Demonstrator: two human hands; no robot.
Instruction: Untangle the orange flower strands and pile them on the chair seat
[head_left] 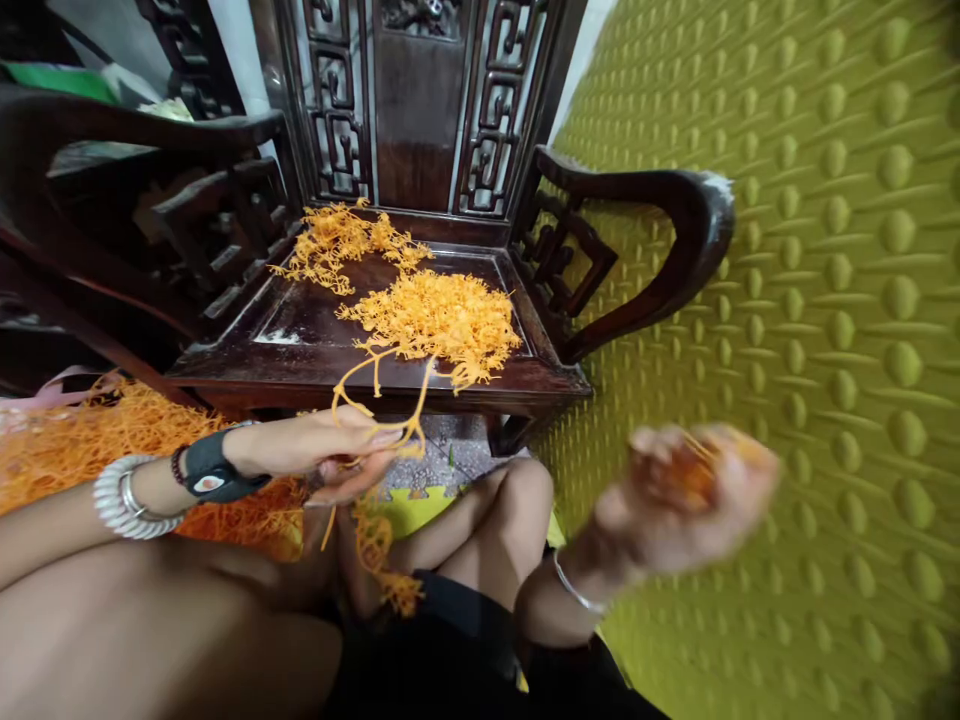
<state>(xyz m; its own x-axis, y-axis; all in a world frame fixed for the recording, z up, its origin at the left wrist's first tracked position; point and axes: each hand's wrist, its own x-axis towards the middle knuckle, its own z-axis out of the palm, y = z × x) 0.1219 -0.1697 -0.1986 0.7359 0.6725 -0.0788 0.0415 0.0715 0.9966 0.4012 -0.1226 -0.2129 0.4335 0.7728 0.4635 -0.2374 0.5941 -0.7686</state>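
My left hand point(330, 450) is pinched shut on a small bunch of orange strands point(382, 400), held just in front of the dark wooden chair seat point(300, 340). My right hand point(690, 490) is out to the right, smeared by motion, with something orange in its curled fingers. Two heaps of the same orange strands lie on the seat, a larger one point(442, 320) near the front and a smaller one point(337, 240) at the back. More strands point(382, 560) hang down by my lap.
A big mass of orange strands point(97, 430) lies at the left under my forearm. The carved chair has a back point(420, 100) and curved armrests point(660, 200). A green studded mat point(825, 300) covers the floor on the right. My bent knee point(517, 490) is in the middle.
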